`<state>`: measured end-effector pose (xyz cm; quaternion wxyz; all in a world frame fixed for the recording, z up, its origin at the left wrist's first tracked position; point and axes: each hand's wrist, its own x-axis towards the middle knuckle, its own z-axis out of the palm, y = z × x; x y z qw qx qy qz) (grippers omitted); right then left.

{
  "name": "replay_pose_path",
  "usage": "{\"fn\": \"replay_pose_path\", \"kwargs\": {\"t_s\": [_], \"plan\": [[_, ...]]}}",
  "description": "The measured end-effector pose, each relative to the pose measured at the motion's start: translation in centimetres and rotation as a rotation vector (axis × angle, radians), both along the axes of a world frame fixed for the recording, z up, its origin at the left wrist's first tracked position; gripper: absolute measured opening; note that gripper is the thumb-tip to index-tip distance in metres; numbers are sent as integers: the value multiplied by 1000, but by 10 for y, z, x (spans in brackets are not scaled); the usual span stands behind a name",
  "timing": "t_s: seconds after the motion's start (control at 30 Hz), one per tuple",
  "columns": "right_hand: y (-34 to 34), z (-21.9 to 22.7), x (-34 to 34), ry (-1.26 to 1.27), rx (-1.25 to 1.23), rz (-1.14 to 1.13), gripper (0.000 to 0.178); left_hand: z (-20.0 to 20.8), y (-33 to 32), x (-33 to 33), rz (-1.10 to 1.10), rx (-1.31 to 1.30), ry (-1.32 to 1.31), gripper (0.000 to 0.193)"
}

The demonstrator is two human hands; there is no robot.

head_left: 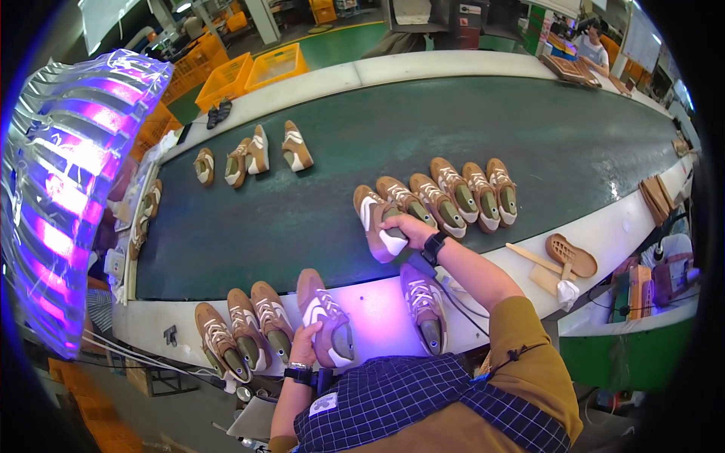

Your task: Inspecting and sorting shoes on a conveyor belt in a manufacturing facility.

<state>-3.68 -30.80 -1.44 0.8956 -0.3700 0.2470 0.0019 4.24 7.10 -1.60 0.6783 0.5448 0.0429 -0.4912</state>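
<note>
My right hand (411, 229) grips a tan sneaker (368, 217) with white side stripes by its heel collar, over the green conveyor belt (226, 226). That sneaker is tilted, its white heel patch toward me, at the left end of a row of tan sneakers (451, 189) with white laces. My left hand (304, 346) is closed on the side of another sneaker (323, 313) on the white near ledge; its fingers are partly hidden. Between my arms a lone sneaker (425, 309) stands in purplish light. Several more sneakers (240, 332) line the ledge left of my left hand.
Across the belt at far left stand several sneakers (257, 149). A glowing purple-lit, plastic-covered hood (83, 166) rises at left. Right of my right arm lie a brown sole (572, 255) and a flat wooden stick (532, 257). Yellow crates (276, 66) sit beyond; a person (593, 50) is at far right.
</note>
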Motion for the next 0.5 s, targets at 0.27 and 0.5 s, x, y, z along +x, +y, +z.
{"fn": "replay_pose_path", "kwargs": {"t_s": [0.27,0.5], "plan": [[72,107,-48,56,-35,147,37,5,-20,26,-106,-51,-28,36],[125,153,-59,91,-217,264,45,76,-82,9,-165,-129,-350,44]]}}
